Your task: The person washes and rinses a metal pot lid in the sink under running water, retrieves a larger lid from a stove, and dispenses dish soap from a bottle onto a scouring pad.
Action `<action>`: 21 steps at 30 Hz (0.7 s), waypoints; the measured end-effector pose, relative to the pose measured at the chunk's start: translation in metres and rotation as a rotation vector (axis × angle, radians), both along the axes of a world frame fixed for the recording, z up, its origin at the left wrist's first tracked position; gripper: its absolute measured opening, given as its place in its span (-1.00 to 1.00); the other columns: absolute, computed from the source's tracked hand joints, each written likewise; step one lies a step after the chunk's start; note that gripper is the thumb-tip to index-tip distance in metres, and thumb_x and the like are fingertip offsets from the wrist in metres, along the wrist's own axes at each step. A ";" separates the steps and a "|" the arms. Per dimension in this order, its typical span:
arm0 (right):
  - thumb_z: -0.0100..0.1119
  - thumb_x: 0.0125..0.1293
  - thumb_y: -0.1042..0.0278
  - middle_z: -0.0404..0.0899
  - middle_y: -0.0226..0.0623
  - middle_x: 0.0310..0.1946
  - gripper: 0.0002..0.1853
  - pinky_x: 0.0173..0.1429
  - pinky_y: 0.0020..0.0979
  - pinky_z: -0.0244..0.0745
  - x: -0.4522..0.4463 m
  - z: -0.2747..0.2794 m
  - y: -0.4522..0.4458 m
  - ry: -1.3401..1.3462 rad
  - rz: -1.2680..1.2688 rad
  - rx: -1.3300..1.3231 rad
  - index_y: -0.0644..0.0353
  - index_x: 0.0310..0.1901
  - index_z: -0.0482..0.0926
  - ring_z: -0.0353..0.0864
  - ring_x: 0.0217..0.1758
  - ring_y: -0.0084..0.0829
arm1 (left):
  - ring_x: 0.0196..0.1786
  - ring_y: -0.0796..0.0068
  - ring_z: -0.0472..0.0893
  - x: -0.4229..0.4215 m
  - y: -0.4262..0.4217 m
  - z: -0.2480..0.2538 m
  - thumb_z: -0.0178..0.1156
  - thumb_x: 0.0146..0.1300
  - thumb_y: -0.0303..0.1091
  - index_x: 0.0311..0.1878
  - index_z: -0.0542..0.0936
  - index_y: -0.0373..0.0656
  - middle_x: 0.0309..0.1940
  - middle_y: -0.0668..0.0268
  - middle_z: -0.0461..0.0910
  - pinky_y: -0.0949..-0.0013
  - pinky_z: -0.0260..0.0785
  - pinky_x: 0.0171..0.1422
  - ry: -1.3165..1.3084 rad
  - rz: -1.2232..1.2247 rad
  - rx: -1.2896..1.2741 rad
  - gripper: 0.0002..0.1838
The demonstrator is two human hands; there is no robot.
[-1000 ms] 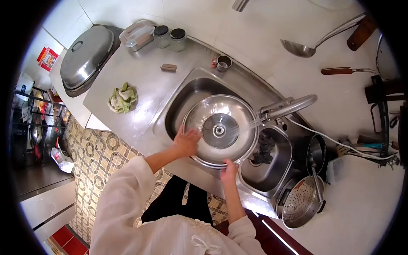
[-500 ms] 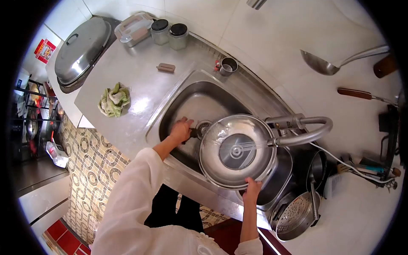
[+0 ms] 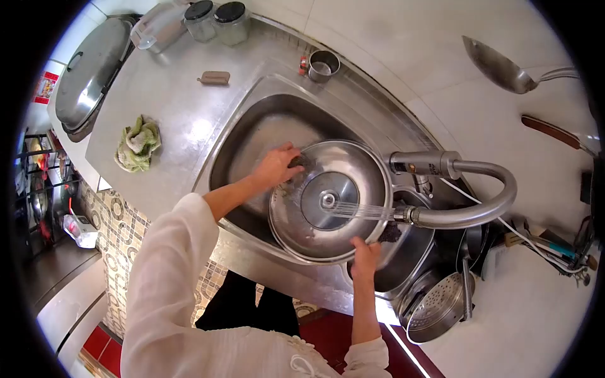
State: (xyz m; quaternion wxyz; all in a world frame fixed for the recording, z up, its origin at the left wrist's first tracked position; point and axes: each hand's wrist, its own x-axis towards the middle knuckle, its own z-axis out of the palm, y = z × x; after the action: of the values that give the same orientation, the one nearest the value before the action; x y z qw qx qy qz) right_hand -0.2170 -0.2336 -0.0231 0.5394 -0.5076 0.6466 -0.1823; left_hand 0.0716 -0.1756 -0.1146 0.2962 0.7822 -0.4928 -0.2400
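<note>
Over the large sink basin (image 3: 246, 135), a wide steel bowl (image 3: 372, 189) rests tilted, with water from the curved faucet (image 3: 466, 217) spraying into it. My right hand (image 3: 365, 258) grips the bowl's near right rim, thumb on top. At the bowl's upper left edge, my left hand (image 3: 277, 166) holds a dark scrubber (image 3: 302, 162), partly hidden by the fingers. Dark, crumpled material (image 3: 391, 233) shows in the smaller basin (image 3: 403, 264) to the right.
A green and white cloth (image 3: 137, 145) lies on the steel counter (image 3: 176, 94). Two black-lidded jars (image 3: 232, 28), a small brown item (image 3: 214, 77) and a metal cup (image 3: 323, 65) stand behind. A perforated pan (image 3: 438, 309) sits at right, below a hanging ladle (image 3: 501, 66).
The bowl has shifted back left over the large basin. My left hand has risen from the basin floor to the bowl's edge with the dark scrubber. The view has moved too.
</note>
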 end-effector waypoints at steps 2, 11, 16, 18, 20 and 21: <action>0.08 -0.12 0.64 0.52 -0.31 -0.30 -0.61 -0.16 -0.46 0.38 0.000 -0.035 0.002 0.003 0.121 -0.284 0.37 -0.13 0.47 0.47 -0.29 -0.49 | -0.14 0.03 0.52 -0.021 -0.015 -0.022 0.27 0.01 -0.19 -0.22 0.56 -0.22 -0.26 0.07 0.52 0.13 0.37 -0.06 0.030 0.023 0.009 -0.67; -0.04 -0.04 0.76 0.50 -0.25 -0.16 -0.56 0.01 -0.49 0.33 0.027 -0.028 0.009 0.048 -0.031 -0.268 0.38 -0.03 0.40 0.47 -0.16 -0.44 | -0.22 0.03 0.50 -0.145 -0.073 -0.010 0.13 -0.07 -0.46 -0.42 0.51 -0.24 -0.38 0.06 0.51 0.13 0.37 -0.12 0.266 0.053 -0.489 -0.89; 0.03 0.00 0.75 0.53 -0.28 -0.20 -0.62 -0.03 -0.49 0.36 0.034 -0.027 0.005 -0.018 -0.044 -0.317 0.37 -0.06 0.43 0.49 -0.18 -0.44 | 0.00 0.03 0.45 -0.136 0.010 0.028 0.12 -0.10 -0.51 -0.13 0.51 -0.29 -0.12 0.02 0.48 0.19 0.36 0.05 0.403 -0.412 -0.460 -0.64; 0.03 0.02 0.76 0.53 -0.27 -0.19 -0.62 -0.02 -0.49 0.35 0.021 -0.047 0.000 0.096 -0.040 -0.405 0.37 -0.05 0.43 0.49 -0.17 -0.44 | 0.14 0.07 0.40 -0.130 0.017 0.036 0.13 -0.09 -0.50 0.08 0.43 -0.28 0.07 0.05 0.40 0.24 0.28 0.21 0.178 -0.463 -0.438 -0.47; 0.03 0.03 0.76 0.53 -0.27 -0.18 -0.62 -0.01 -0.49 0.35 0.015 -0.054 0.001 0.217 -0.034 -0.486 0.37 -0.04 0.43 0.49 -0.16 -0.44 | 0.21 0.08 0.34 -0.132 -0.005 0.011 0.09 -0.03 -0.51 0.14 0.38 -0.26 0.16 0.05 0.33 0.22 0.23 0.27 0.148 -0.529 -0.441 -0.45; 0.03 0.04 0.76 0.53 -0.27 -0.17 -0.63 0.00 -0.49 0.35 0.017 -0.052 0.000 0.151 -0.045 -0.464 0.37 -0.04 0.44 0.49 -0.15 -0.45 | 0.27 0.09 0.28 -0.132 -0.022 -0.005 0.04 0.02 -0.51 0.20 0.33 -0.24 0.24 0.06 0.26 0.21 0.18 0.33 0.109 -0.595 -0.446 -0.43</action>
State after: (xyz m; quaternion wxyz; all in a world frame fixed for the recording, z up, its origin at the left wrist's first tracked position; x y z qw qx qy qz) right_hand -0.1999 -0.2333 -0.0753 0.3542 -0.6157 0.6370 -0.2995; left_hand -0.0600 -0.1977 -0.1197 0.4024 0.5070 -0.7223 -0.2435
